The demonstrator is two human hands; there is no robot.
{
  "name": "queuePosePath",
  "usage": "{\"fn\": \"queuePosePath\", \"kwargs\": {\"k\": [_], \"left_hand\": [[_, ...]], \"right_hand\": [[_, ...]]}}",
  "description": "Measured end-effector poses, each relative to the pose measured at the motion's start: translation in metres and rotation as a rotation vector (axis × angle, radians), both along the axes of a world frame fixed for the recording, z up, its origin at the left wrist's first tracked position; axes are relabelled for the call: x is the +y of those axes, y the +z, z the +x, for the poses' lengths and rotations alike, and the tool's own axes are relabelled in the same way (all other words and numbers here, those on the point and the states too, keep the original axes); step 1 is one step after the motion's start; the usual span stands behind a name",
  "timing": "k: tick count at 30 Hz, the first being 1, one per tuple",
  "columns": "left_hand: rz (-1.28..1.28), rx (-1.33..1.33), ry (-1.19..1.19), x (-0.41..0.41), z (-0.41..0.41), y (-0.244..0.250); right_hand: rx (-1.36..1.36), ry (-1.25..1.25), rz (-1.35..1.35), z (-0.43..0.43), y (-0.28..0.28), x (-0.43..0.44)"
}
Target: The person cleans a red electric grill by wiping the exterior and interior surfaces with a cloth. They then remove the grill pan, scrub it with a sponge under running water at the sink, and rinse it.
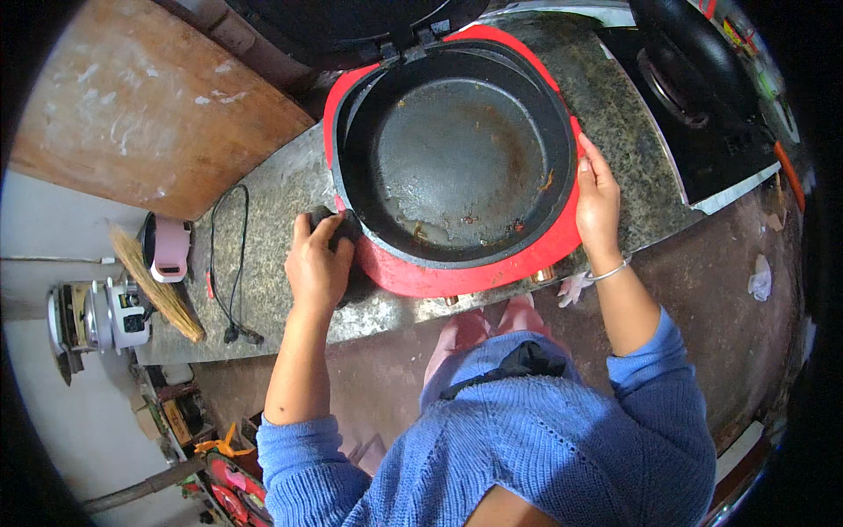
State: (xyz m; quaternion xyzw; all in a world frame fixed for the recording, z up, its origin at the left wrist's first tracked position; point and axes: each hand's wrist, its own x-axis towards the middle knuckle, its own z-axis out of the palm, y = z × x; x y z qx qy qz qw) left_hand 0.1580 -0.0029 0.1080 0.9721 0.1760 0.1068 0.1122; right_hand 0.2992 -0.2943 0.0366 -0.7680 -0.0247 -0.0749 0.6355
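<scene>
Before me a round electric baking pan with a red body and a dark cooking surface stands on a stone counter. Its black hinged lid is raised at the far side. Food scraps and a wet, brownish film lie in the pan. My right hand grips the red rim on the right side, thumb above. At the left front edge, my left hand has its fingers curled over a dark, soft-looking object, perhaps a cloth, against the pan's side. My palm hides part of it.
A wooden board leans at the left rear. On the counter lie a black power cord and a straw brush, near a pink pot. To the right is a black cooktop with a dark pan lid.
</scene>
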Motion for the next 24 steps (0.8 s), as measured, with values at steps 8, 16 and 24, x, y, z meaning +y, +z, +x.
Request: {"fn": "queuePosePath", "kwargs": {"k": [8,16,24], "left_hand": [[0.067,0.176,-0.261,-0.063,-0.037,0.021],[-0.017,-0.065,-0.149,-0.038,-0.015,0.036],[0.002,-0.185,-0.173,-0.021,0.006,-0.017]], "right_hand": [[-0.041,-0.010,-0.007,0.002,-0.005,0.000],[-0.094,-0.011,-0.009,0.003,-0.007,-0.002],[-0.102,-0.029,-0.038,0.002,-0.006,0.000]]}}
